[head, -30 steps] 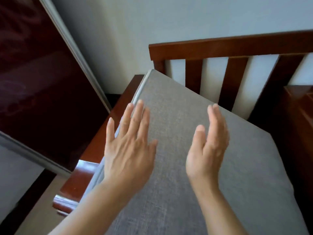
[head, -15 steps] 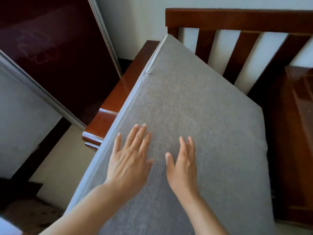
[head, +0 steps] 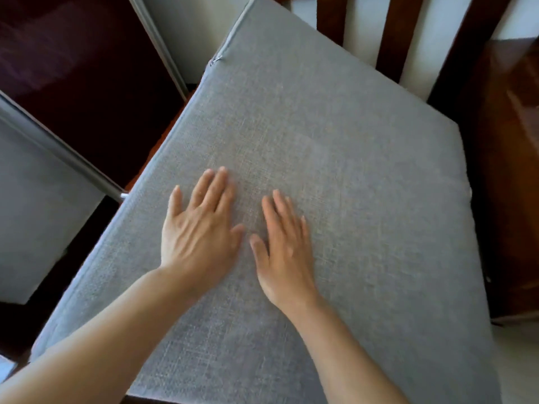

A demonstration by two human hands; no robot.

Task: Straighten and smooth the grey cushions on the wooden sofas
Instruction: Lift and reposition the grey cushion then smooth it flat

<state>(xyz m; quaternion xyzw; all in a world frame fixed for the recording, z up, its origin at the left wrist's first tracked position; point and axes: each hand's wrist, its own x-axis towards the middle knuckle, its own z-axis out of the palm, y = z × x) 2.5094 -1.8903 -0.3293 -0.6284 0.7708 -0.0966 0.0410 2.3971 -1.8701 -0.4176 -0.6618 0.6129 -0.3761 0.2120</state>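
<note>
A flat grey cushion (head: 335, 135) fills most of the view, lying on the seat of a dark wooden sofa with a slatted back (head: 393, 27). Its zipper pull (head: 217, 59) shows on the far left edge. My left hand (head: 201, 228) lies palm down on the cushion's middle, fingers straight and slightly spread. My right hand (head: 284, 246) lies flat beside it, a small gap between the thumbs. Both hands press on the fabric and hold nothing.
The sofa's right wooden armrest (head: 507, 170) runs along the cushion's right edge. To the left stand a dark glossy panel (head: 87, 83) with a metal frame and a pale wall (head: 35, 228). Light floor (head: 516, 360) shows at lower right.
Both hands came down from above the cushion and now lie flat on it, close together. The camera has tipped down and moved nearer, so the sofa back sits at the top edge.
</note>
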